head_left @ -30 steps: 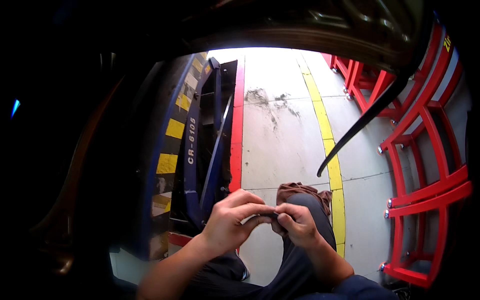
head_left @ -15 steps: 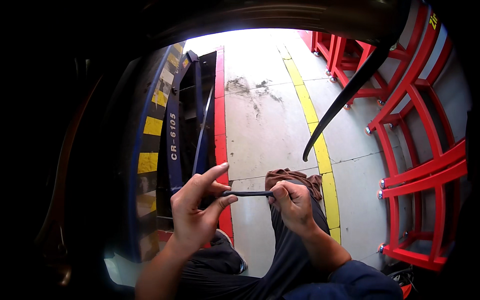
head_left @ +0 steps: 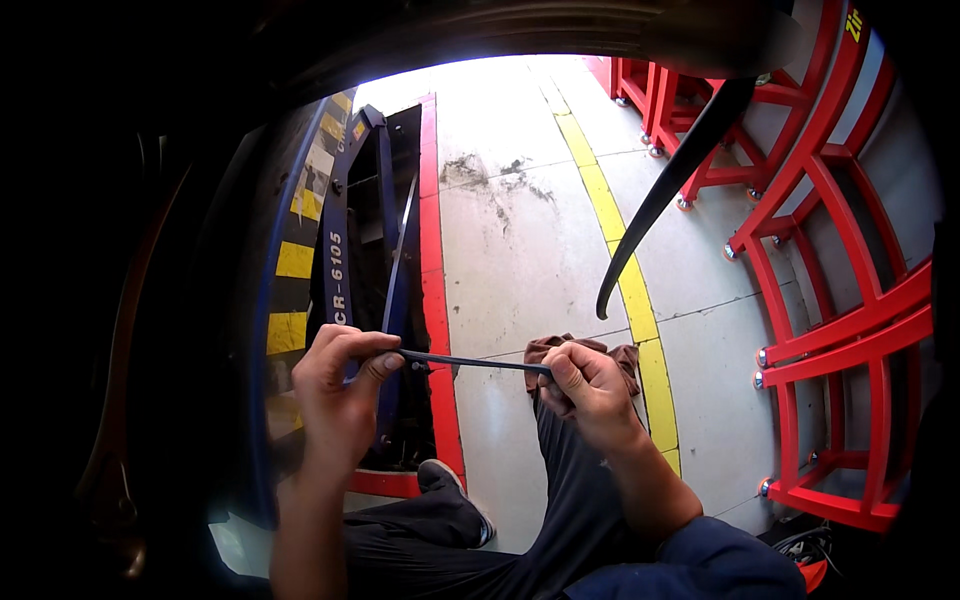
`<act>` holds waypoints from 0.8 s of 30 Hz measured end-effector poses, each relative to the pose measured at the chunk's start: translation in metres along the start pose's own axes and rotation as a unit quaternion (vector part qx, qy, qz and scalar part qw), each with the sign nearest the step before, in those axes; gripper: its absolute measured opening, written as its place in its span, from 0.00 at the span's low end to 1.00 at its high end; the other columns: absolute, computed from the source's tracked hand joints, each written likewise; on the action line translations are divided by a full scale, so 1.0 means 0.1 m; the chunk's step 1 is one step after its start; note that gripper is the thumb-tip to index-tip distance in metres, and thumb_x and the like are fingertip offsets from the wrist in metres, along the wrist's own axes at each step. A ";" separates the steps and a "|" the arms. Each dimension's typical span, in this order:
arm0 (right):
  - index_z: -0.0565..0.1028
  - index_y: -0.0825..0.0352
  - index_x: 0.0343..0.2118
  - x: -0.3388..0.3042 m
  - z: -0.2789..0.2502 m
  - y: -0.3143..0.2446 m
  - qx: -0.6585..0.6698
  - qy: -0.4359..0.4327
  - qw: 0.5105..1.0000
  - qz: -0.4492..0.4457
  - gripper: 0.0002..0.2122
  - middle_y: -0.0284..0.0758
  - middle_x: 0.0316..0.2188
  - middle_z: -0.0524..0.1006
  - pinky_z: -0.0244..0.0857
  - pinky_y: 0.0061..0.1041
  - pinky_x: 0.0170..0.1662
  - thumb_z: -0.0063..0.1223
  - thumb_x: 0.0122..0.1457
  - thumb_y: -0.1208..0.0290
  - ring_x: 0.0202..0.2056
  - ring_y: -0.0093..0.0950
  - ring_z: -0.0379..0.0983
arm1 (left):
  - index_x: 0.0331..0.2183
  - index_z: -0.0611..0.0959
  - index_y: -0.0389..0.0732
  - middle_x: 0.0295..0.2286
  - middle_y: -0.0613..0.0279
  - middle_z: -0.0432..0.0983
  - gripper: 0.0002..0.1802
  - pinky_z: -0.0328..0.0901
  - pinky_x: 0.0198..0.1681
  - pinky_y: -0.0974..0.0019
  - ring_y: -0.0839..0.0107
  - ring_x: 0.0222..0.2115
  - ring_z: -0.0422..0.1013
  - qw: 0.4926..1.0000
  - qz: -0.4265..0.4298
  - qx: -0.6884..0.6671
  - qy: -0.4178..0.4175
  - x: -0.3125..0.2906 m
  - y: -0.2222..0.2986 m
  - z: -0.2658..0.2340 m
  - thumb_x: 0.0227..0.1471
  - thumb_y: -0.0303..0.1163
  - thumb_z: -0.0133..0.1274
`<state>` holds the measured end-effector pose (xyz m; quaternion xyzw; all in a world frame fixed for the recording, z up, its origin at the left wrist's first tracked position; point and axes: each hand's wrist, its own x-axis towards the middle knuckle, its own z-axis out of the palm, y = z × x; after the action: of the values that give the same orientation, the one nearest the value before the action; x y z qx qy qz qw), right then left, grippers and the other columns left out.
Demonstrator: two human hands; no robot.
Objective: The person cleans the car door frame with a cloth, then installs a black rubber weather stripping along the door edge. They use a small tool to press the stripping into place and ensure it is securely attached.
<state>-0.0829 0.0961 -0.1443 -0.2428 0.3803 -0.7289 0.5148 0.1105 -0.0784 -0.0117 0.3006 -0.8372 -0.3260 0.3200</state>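
A thin, dark rubber-like strip (head_left: 468,360) is stretched nearly level between my two hands. My left hand (head_left: 338,385) pinches its left end between thumb and fingertips. At the other end my right hand (head_left: 592,392) is closed round it, thumb pressed against the curled fingers. Whether more of the strip lies inside either hand is hidden. Beyond and to the right, a curved black strip (head_left: 652,213) hangs down from above, apart from both hands. A brown cloth (head_left: 620,362) lies over my knee, just behind the right hand.
On the left stands a blue lift (head_left: 388,235) beside a platform edge with yellow-black stripes (head_left: 290,260). A red border (head_left: 432,240) runs along its pit. Red metal racks (head_left: 850,330) line the right, past a yellow floor line (head_left: 635,295). Dark bodywork (head_left: 480,45) overhangs the top.
My left hand has moved left and slightly up, its raised index finger now folded down onto the strip. A longer length of strip shows between my hands. The right hand has barely shifted.
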 end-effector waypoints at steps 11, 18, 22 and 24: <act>0.74 0.68 0.39 -0.05 -0.10 -0.18 -0.096 0.156 0.976 -0.118 0.08 0.30 0.26 0.77 0.61 0.14 0.25 0.62 0.66 0.71 0.23 0.15 0.68 | 0.38 0.88 0.36 0.32 0.60 0.84 0.12 0.73 0.43 0.72 0.76 0.34 0.78 0.959 -0.188 -0.208 0.044 0.14 -0.02 -0.13 0.48 0.17 0.68; 0.75 0.69 0.39 -0.18 -0.15 -0.44 -0.143 0.216 0.951 -0.167 0.07 0.29 0.29 0.75 0.63 0.14 0.28 0.63 0.62 0.78 0.26 0.15 0.70 | 0.35 0.89 0.38 0.37 0.63 0.79 0.11 0.72 0.45 0.71 0.76 0.40 0.75 0.980 -0.095 -0.163 0.065 0.34 -0.21 -0.16 0.47 0.20 0.70; 0.76 0.70 0.38 -0.24 -0.14 -0.73 -0.184 0.214 0.940 -0.190 0.06 0.29 0.31 0.75 0.66 0.15 0.29 0.63 0.61 0.81 0.27 0.16 0.71 | 0.33 0.89 0.39 0.38 0.64 0.77 0.10 0.68 0.52 0.67 0.75 0.44 0.73 0.983 -0.029 -0.141 0.114 0.39 -0.27 -0.24 0.45 0.21 0.71; 0.76 0.70 0.38 -0.26 -0.21 -0.91 -0.237 0.215 0.923 -0.214 0.06 0.30 0.31 0.75 0.67 0.16 0.30 0.63 0.61 0.81 0.27 0.17 0.71 | 0.32 0.88 0.40 0.39 0.63 0.77 0.10 0.66 0.57 0.64 0.72 0.47 0.73 0.982 0.012 -0.141 0.127 0.45 -0.34 -0.22 0.45 0.23 0.71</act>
<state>-0.1409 0.1434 -0.0831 -0.2703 0.5824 -0.7452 0.1801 0.1086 -0.1383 -0.0088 0.2811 -0.7390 -0.3959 0.4671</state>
